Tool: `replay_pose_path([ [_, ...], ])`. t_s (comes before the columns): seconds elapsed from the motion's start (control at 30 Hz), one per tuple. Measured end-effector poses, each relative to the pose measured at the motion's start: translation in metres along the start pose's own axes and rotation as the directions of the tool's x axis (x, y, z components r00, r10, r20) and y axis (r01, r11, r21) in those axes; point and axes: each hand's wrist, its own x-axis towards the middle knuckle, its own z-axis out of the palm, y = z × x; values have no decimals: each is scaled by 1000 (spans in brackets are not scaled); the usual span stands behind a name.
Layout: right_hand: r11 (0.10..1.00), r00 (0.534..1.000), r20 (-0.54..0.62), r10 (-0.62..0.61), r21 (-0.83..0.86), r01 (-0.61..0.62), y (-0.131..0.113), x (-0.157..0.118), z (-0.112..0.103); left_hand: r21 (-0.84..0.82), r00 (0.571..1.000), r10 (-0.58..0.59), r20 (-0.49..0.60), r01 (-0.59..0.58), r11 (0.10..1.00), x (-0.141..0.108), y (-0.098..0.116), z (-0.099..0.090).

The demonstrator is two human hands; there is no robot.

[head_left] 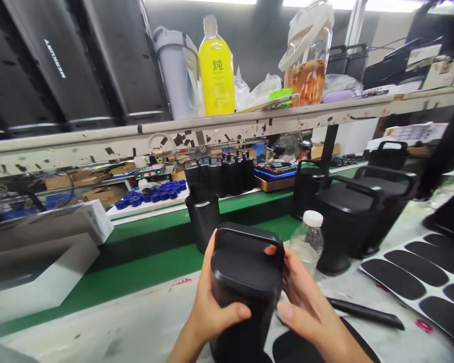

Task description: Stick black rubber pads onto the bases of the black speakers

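Note:
I hold an upright black speaker-like unit point(245, 282) with a carry handle on top, at the bottom centre. My left hand point(208, 307) wraps its left side, thumb across the front. Its right side is gripped by my right hand point(306, 297), one fingertip on the handle's right end. A small clear plastic bottle point(308, 242) with a white cap stands just right of the unit.
More black units with handles point(348, 222) stand to the right, one point(203, 217) behind on the green conveyor belt point(136, 262). A sheet of black oval pads point(419, 277) lies at right, a black stick point(366, 312) beside it. A white box point(41, 252) sits left. A shelf point(227, 126) above holds bottles.

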Motion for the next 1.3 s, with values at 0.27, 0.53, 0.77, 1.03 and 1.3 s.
replay_pose_path([
  [0.27,989,975,-172,141,-10,-145,-20,-13,3,132,1000,-1,23,-2,991,-9,3,14],
  [0.53,942,920,-369,133,-241,-233,-21,-18,9,261,998,-67,-10,67,963,-25,-1,20],
  [0.77,991,998,-34,45,-124,-49,-12,-5,-16,318,994,-52,-92,79,945,-10,5,24],
  [1.03,982,947,266,182,-93,-162,87,-5,3,248,925,-168,-342,261,933,20,-7,-14],
  [1.3,995,991,105,88,-54,-83,123,14,7,58,833,-529,-165,543,837,9,-42,-35],
])
